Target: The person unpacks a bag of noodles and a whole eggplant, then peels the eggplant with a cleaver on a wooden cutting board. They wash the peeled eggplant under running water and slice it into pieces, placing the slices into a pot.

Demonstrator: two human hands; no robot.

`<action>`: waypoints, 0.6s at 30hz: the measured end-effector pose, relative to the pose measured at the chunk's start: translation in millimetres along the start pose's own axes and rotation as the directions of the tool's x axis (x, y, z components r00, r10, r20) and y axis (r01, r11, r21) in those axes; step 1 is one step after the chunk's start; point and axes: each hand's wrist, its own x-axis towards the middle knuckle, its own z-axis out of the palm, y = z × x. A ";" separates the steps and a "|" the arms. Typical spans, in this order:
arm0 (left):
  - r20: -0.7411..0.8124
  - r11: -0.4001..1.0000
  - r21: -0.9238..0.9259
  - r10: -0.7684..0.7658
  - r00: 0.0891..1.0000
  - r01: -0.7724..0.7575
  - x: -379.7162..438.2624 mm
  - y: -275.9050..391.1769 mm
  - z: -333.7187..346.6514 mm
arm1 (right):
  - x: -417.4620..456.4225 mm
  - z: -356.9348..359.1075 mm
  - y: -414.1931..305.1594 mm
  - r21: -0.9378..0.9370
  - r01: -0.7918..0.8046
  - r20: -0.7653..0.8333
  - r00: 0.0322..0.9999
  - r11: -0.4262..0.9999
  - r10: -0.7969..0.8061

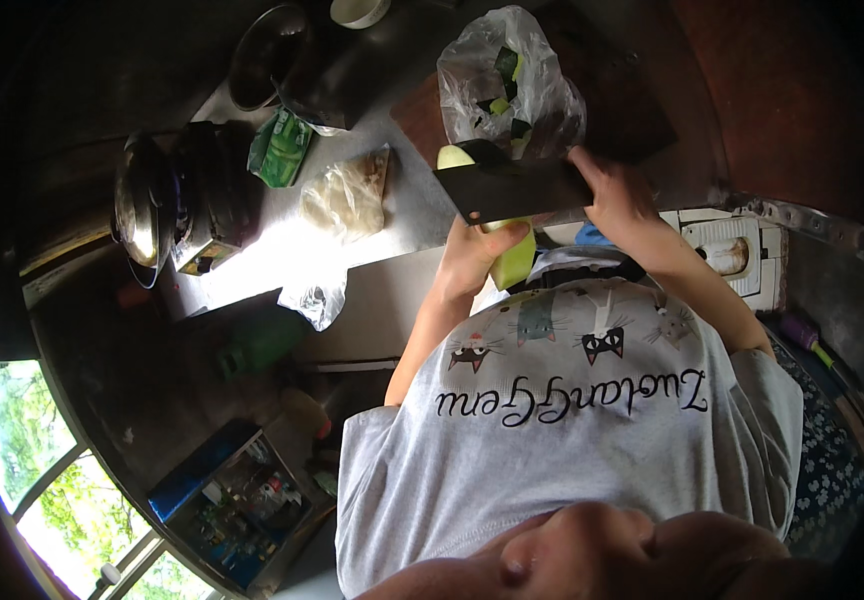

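Observation:
My left hand grips a pale green gourd piece from below, fingers wrapped around its lower part. My right hand holds a broad, dark cleaver by its handle end. The blade lies across the gourd, hiding its middle. Above the blade show a pale rounded part and dark green skin. Just beyond sits an open clear plastic bag with several dark green peel pieces in it. Under the bag is a reddish-brown board.
On the grey countertop to the left are a plastic bag of beige contents, a green packet and a dark metal bowl. A shiny metal pot stands farther left. One clear bag hangs over the counter edge.

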 end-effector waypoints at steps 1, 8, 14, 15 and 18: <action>0.023 0.999 0.039 0.009 1.000 -0.010 0.3 0.1 -2.6 | -0.7 -6.1 -10.1 -0.006 -0.022 0.030 0.999 1.000 0.022; 0.040 0.992 0.095 0.075 0.996 -0.078 1.6 -8.0 -3.5 | 1.6 -16.3 -41.3 0.031 -0.057 0.095 0.994 0.998 0.053; 0.101 0.957 0.288 0.010 0.995 -0.039 -7.5 13.2 1.1 | 17.8 9.8 32.1 -0.055 -0.245 0.047 0.968 0.968 0.248; 0.141 0.957 0.282 0.025 0.990 -0.064 -9.4 16.3 6.1 | 16.7 7.2 39.2 -0.011 -0.205 -0.042 0.978 0.979 0.204; 0.212 0.976 0.216 -0.034 0.977 -0.013 -1.8 11.5 0.6 | 17.5 5.3 37.8 -0.089 -0.125 -0.101 0.988 0.988 0.115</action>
